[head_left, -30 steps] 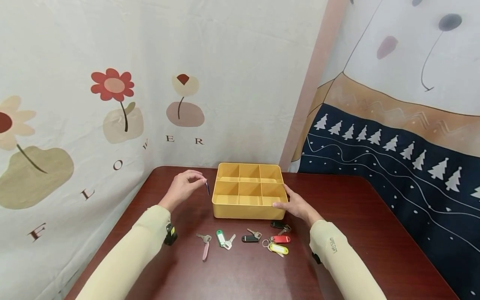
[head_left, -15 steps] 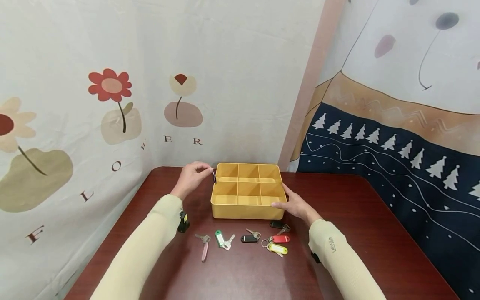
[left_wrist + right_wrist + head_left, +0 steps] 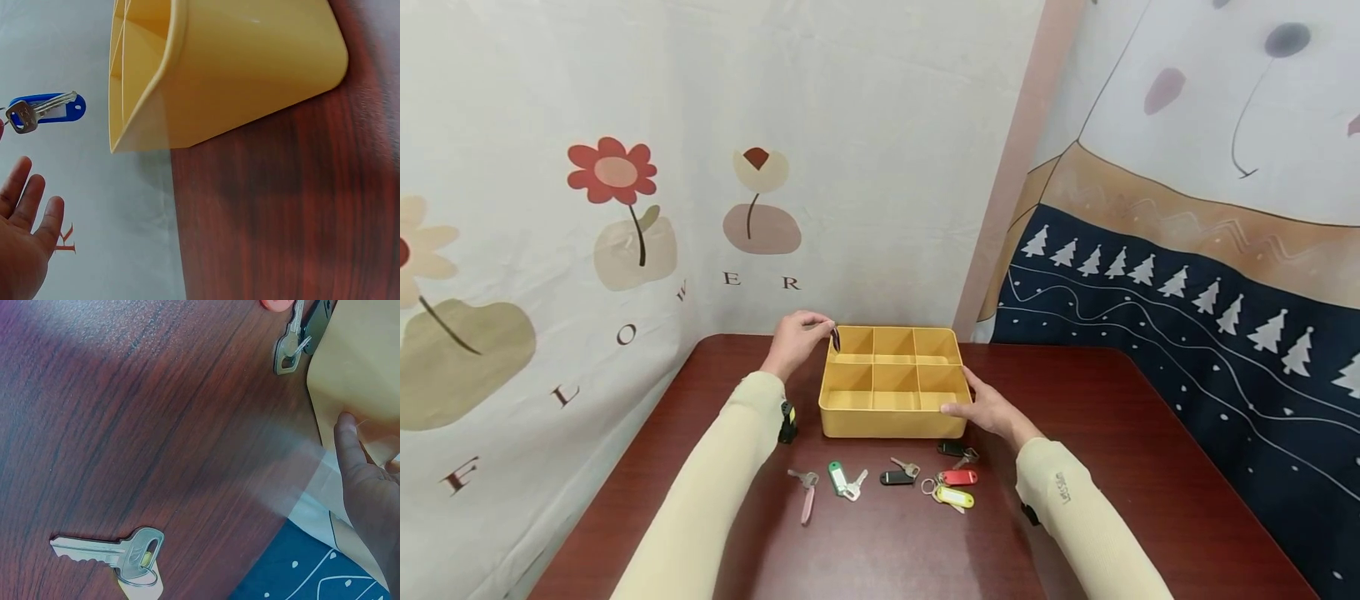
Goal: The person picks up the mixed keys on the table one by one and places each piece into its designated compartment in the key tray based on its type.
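Observation:
My left hand (image 3: 796,343) pinches a key (image 3: 25,117) on a ring with a blue tag (image 3: 76,107), at the back left compartment of a yellow divided box (image 3: 893,423). In the left wrist view the tag hangs beside the box rim, and the other fingers are spread. My right hand (image 3: 992,408) grips the box's front right corner, its thumb on the front rim and its fingers along the right wall. The right wrist view shows a fingertip (image 3: 347,422) pressed to the yellow wall.
Before the box lie keys with tags: pink (image 3: 808,505), green (image 3: 837,478), black (image 3: 897,477), red (image 3: 958,477), yellow (image 3: 955,497), and another black (image 3: 951,448). A key (image 3: 94,549) with a yellowish tag lies at lower left in the right wrist view. Printed cloth (image 3: 880,167) hangs behind the table.
My left hand has carried the blue-tagged key rightward and away from me, from beside the box to its back left compartment. My right hand stays at the box corner.

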`<action>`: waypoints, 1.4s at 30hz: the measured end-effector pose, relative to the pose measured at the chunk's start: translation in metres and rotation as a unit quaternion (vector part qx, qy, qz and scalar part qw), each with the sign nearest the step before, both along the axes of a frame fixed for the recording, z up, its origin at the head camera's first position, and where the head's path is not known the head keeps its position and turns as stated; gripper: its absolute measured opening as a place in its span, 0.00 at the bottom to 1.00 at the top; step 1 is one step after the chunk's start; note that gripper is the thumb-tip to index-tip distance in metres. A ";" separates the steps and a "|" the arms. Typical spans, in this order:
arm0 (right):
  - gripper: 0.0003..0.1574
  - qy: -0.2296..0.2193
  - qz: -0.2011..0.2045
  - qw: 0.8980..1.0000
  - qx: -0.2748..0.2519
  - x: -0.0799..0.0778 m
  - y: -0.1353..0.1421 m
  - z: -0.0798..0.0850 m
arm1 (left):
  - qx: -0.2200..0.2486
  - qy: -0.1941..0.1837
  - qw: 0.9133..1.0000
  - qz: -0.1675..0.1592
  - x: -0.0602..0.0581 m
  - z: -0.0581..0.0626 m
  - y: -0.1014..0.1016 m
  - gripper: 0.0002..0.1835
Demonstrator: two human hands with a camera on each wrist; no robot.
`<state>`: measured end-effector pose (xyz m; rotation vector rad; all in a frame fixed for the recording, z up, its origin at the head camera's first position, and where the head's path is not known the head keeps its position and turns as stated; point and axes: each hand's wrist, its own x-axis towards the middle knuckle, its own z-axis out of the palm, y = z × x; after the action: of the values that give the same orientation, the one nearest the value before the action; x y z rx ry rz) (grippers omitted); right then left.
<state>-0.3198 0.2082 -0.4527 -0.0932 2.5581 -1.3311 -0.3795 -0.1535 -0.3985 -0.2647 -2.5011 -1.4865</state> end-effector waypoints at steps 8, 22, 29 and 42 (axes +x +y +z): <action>0.68 0.000 -0.003 1.000 0.005 0.000 0.003 0.000 | 0.006 -0.005 1.000 0.015 -0.017 -0.003 0.014 0.13; 0.67 0.006 0.004 1.000 -0.010 -0.001 0.002 0.001 | -0.002 -0.015 1.000 0.022 -0.033 -0.009 0.033 0.15; 0.59 0.006 0.003 1.000 -0.012 0.002 -0.002 0.001 | 0.005 -0.026 0.999 0.020 -0.035 -0.016 0.034 0.14; 0.65 0.007 0.006 1.000 -0.012 0.001 0.000 0.000 | -0.002 -0.037 0.999 0.008 -0.029 -0.015 0.027 0.17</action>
<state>-0.3186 0.2079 -0.4531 -0.1236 2.5483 -1.3621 -0.4090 -0.1263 -0.4132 -0.1939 -2.5563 -1.5120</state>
